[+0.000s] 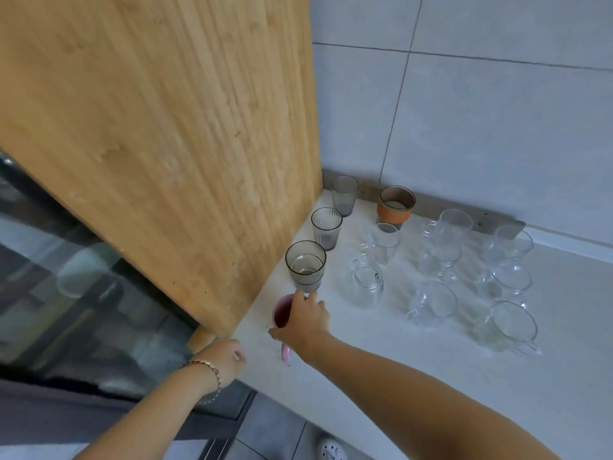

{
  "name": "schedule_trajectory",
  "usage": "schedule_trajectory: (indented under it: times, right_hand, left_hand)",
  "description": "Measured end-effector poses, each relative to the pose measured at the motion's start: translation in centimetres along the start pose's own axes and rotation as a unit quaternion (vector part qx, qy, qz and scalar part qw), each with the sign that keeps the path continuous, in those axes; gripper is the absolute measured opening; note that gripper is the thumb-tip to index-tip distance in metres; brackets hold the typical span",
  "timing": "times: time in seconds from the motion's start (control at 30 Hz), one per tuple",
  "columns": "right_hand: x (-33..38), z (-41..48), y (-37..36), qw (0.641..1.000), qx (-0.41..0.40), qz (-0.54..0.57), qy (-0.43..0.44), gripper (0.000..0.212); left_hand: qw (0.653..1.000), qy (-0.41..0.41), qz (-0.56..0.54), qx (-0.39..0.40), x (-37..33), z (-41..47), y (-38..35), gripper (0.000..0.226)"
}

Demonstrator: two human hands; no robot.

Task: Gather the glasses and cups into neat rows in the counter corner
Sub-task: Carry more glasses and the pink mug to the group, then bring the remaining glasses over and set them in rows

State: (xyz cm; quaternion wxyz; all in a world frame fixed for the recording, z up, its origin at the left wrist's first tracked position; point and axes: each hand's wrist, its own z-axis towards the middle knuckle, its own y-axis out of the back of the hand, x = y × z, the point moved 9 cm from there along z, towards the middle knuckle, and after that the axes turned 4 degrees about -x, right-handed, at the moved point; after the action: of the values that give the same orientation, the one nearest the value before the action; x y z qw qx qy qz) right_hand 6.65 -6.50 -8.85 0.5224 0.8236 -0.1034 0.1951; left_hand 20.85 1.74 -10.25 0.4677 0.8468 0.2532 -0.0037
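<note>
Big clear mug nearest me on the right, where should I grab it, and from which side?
Take the big clear mug by its handle, coming from the near right: it stands upright, handle jutting over bare counter, while other mugs crowd behind.

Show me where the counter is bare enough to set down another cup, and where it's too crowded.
Bare: the front strip of counter between the right forearm and the nearest clear mugs, and the stretch right of those mugs. Crowded: the corner, from the grey glasses along the wooden panel to the terracotta cup.
</note>
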Motion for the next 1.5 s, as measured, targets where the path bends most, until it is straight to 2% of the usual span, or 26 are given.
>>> schedule_trajectory:
  times: [0.17, 0.37, 0.47, 0.53, 0.6, 0.7, 0.77, 0.87, 1.07, 1.3, 1.43, 1.5]
  right_hand:
    - [1.4, 1.2, -1.6, 0.999, -0.015, 0.003, -0.045, 0.078]
    - [0.9, 0.2, -1.7, 0.996, -0.034, 0.035, -0.076, 0.096]
    - [-2.1, -1.9, -1.2, 0.994, -0.014, 0.046, -0.103, 0.080]
    - [-5.6, -3.9, -0.9, 0.989, 0.024, 0.042, -0.138, 0.066]
    - [-9.8, -6.4, -0.5, 0.982, 0.062, 0.036, -0.176, 0.055]
    - [-16.4, -11.2, 1.1, 0.968, 0.089, 0.023, -0.235, 0.052]
    - [-20.5, -15.2, 2.7, 0.958, 0.089, 0.014, -0.271, 0.054]
    - [-26.6, -21.5, 5.3, 0.944, 0.057, 0.023, -0.323, 0.053]
    - [-37.9, -34.9, 10.0, 0.911, -0.018, 0.065, -0.407, 0.052]
    - [-51.2, -49.5, 13.9, 0.878, -0.076, 0.081, -0.467, 0.048]
    - [-58.6, -55.3, 15.6, 0.864, -0.098, 0.083, -0.486, 0.025]
    - [-61.6, -57.3, 16.5, 0.859, -0.106, 0.092, -0.492, 0.034]
  left_hand:
    - [0.997, -0.052, 0.049, 0.018, -0.1, 1.7, 0.5, 0.010]
    - [0.985, -0.121, 0.115, 0.044, -0.8, 2.2, 0.1, 0.018]
    - [0.974, -0.157, 0.151, 0.058, -2.3, 1.9, -0.6, 0.020]
    - [0.959, -0.201, 0.183, 0.079, -4.3, 1.3, -1.6, 0.029]
    - [0.942, -0.243, 0.209, 0.097, -6.9, 0.5, -2.8, 0.027]
    - [0.922, -0.291, 0.232, 0.109, -11.7, -0.9, -4.6, 0.015]
    - [0.902, -0.333, 0.248, 0.117, -15.8, -2.2, -6.3, 0.019]
    - [0.873, -0.389, 0.263, 0.136, -22.1, -5.2, -9.1, 0.009]
    - [0.812, -0.479, 0.305, 0.135, -34.7, -13.0, -16.9, 0.009]
    - [0.766, -0.542, 0.320, 0.130, -49.1, -23.9, -27.8, 0.009]
    - [0.745, -0.569, 0.326, 0.124, -56.8, -29.2, -33.0, 0.011]
    - [0.739, -0.577, 0.325, 0.129, -60.1, -31.3, -35.3, 0.011]
